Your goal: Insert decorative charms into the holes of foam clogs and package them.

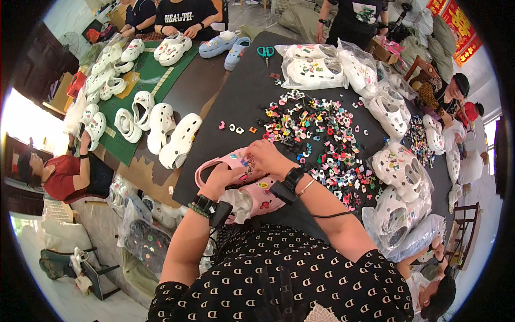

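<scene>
A pink clog point(234, 161) dotted with colourful charms lies at the table's near edge, in front of me. My left hand point(219, 181) reaches into its opening and grips it. Over its toe, my right hand point(264, 159) has its fingers pinched together against the upper; whatever they hold is too small and hidden to name. A second pink clog point(266, 195), also with charms, sits closer to my body, a crumpled white wad point(240, 204) at its heel end. Right of my right hand spreads a big heap of small colourful shoe charms point(322, 126).
Bagged white clogs point(394, 169) line the right side of the dark table point(236, 91). Teal scissors point(265, 52) and a pair of blue clogs point(224, 47) lie farther off. White clogs point(179, 140) stand at left by a green mat point(161, 70). Several people work around the tables.
</scene>
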### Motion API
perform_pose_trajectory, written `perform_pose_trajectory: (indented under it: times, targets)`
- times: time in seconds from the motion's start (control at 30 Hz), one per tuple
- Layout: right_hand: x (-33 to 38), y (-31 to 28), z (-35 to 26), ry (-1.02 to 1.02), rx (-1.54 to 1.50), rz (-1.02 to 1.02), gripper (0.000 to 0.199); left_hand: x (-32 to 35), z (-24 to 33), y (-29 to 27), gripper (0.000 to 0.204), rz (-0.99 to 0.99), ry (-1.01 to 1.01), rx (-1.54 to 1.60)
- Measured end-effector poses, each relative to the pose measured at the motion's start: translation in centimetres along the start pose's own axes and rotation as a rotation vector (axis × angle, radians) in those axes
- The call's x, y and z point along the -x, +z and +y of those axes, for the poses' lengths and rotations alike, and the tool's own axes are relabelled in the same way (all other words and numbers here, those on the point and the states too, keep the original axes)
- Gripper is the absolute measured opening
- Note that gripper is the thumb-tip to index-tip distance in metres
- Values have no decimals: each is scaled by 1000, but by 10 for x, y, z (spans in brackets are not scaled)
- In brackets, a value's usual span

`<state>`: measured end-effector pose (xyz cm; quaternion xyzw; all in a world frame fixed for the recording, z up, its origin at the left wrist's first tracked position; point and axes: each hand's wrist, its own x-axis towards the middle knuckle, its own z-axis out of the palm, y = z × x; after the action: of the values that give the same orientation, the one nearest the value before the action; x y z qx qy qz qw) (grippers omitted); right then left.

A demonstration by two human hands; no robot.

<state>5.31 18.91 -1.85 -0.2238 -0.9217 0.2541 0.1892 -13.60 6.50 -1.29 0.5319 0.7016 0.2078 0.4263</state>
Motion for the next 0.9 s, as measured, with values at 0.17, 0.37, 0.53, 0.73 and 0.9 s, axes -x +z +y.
perform_pose_trajectory:
  times: [0.17,0.37,0.53,0.73,0.9]
  targets:
    - [-8,-2,1,-16,-242,13,18,-2,5,-3,30,-140,-147,751]
    - [4,10,-6,173,-362,192,9,-4,6,-2,20,-130,-106,918]
    - [9,8,12,604,-655,399,6,1,8,-8,19,-264,-184,760]
    - [0,6,-21,35,-287,191,26,-13,-22,11,13,-156,-277,882]
    - [-1,7,-25,39,-295,91,34,-7,-16,6,24,-278,-168,1100]
